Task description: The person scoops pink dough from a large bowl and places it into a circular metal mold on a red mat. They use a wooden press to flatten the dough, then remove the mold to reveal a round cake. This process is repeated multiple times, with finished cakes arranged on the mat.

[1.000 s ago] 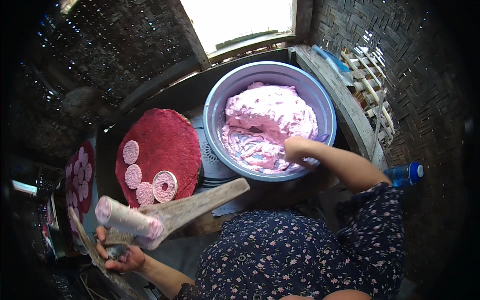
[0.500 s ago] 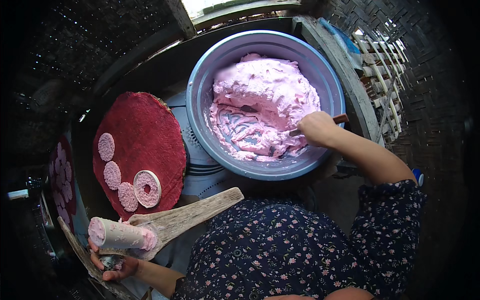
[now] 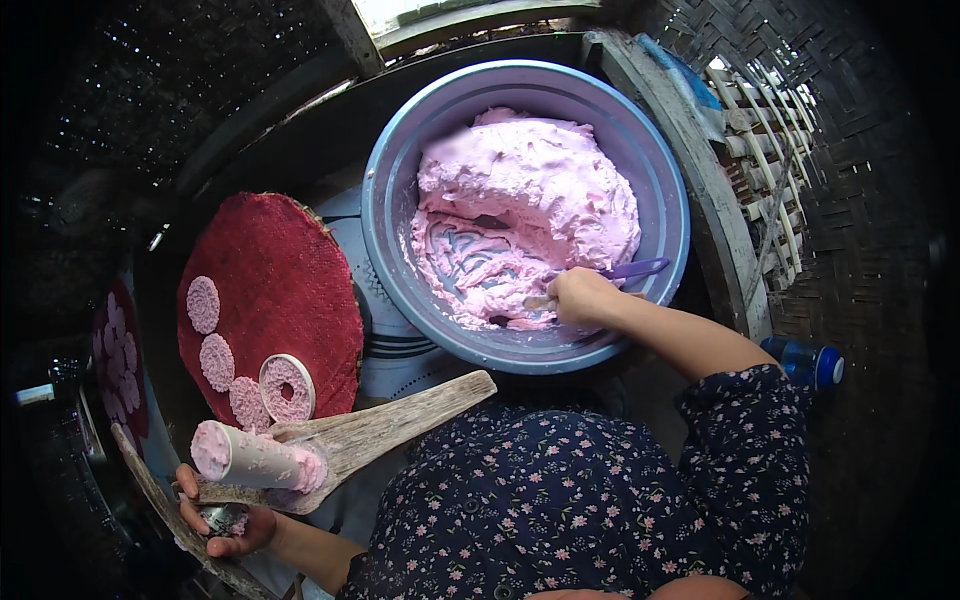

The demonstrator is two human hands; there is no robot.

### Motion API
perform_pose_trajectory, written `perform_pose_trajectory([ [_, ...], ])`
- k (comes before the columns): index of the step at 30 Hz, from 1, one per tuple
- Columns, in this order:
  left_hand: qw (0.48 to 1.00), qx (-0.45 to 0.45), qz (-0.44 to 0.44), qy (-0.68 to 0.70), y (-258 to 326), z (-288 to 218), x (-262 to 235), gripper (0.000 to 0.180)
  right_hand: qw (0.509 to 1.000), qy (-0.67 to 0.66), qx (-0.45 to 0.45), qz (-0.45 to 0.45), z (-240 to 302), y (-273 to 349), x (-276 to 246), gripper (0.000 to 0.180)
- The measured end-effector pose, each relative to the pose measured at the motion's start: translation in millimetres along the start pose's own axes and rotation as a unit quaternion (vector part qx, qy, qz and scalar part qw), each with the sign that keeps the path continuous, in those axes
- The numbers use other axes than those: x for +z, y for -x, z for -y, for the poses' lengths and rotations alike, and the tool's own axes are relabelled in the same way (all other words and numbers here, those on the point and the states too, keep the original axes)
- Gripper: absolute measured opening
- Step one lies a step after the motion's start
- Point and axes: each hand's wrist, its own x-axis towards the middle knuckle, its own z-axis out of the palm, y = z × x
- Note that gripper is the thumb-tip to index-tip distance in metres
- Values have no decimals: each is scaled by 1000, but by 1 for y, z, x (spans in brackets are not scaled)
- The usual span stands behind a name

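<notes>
My right hand (image 3: 588, 298) is inside the blue-grey basin (image 3: 376, 215), closed around a flat-bladed tool (image 3: 540, 303) at the lower edge of the pink dough (image 3: 530, 170). A bit of its brown handle shows past my wrist. A purple handle (image 3: 640, 268) slants beside that hand; whether I grip it too is unclear. At lower left, my left hand (image 3: 245, 535) curls around a small shiny metal piece (image 3: 222, 518) smeared with pink. Just above it, a pale tube (image 3: 255, 459) filled with pink dough lies on a wooden paddle-shaped board (image 3: 400, 425).
A red round mat (image 3: 270, 270) at left carries several pink lacy discs (image 3: 203, 304) and a white ring (image 3: 287, 388) around one. Another mat with discs (image 3: 118, 350) stands farther left. A blue bottle (image 3: 805, 362) lies right of my arm. Wooden beams (image 3: 690, 160) border the basin.
My right hand has moved left and down across the dough with the tool. The purple handle and more of the bottle now show. My left hand has barely moved.
</notes>
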Motion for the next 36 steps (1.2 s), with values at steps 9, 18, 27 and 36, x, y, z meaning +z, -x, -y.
perform_pose_trajectory([
  [9, 996, -17, 85, 36, 3, -12, -15, 47, 996, 49, -60, 41, -14, 32, -42, 21],
  [18, 996, -19, 92, -10, 11, -5, -12, 48, 999, 37, -26, 31, -5, 7, -7, 23],
  [27, 985, -35, 158, 65, 10, -6, -22, 41, 993, -81, -83, 38, -20, 33, -37, 20],
  [36, 994, -23, 108, -23, 20, -12, -11, 48, 960, -256, -56, 93, -2, 69, -94, 23],
])
